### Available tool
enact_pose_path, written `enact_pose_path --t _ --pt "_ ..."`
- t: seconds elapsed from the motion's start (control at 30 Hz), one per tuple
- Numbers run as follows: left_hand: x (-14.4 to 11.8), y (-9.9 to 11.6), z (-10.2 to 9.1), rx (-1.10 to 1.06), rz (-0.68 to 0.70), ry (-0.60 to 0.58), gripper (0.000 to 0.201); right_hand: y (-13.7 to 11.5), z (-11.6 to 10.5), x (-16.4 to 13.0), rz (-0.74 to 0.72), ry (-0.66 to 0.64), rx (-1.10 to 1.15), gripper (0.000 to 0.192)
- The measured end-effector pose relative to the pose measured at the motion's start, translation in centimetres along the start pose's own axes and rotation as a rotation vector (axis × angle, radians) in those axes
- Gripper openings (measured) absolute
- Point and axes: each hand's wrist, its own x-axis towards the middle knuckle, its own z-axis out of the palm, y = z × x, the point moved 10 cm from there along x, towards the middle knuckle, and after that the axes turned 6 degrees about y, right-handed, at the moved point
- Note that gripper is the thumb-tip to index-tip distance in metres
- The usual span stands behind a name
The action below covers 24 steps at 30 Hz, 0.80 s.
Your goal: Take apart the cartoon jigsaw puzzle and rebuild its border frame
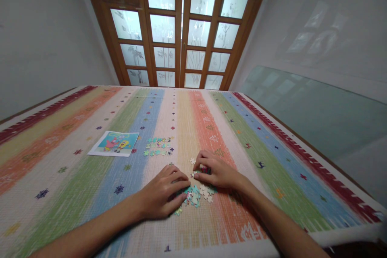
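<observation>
Turquoise jigsaw pieces [195, 196] lie in a small loose pile at the lower centre of the frame, touching the curled fingers [180, 186] of the left hand [160, 193]; whether those fingers grip one cannot be made out. To the right, just above the pile, the right hand [215, 171] is bent, its fingers nearly together at a small piece [192, 175]; whether they grip it I cannot tell. Pale pieces [207, 192] spread at the pile's right edge, below the right hand, and a single light piece [192, 161] lies just beyond its fingers. Farther up, left of centre, more pieces lie in three short rows [155, 152]. Left of these rests a printed sheet [116, 144] showing a pink star-shaped figure [111, 143] and a yellow figure [123, 144]. Everything lies on a striped cloth [187, 129] in red, orange, green, blue and cream, with small motifs. At the top of the frame stand brown wooden doors [147, 28] with frosted panes [163, 28] bearing plant designs, between pale grey walls [45, 28].
</observation>
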Motion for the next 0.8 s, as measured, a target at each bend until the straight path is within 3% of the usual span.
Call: enact_pose_path --t 0.27,0.5,0.8 --pt "-0.3 0.3 0.9 0.078 0.066 -0.103 0.04 0.4 -0.7 -0.3 -0.025 -0.032 -0.043 0.016" --pt "-0.1 0.8 0.1 0.03 0.09 -0.028 0.033 1.2 -0.6 -0.3 0.016 -0.011 -0.084 0.013" --pt "0.0 0.4 0.2 0.054 0.073 -0.021 0.034 0.7 -0.2 0.0 -0.002 0.056 -0.108 0.001"
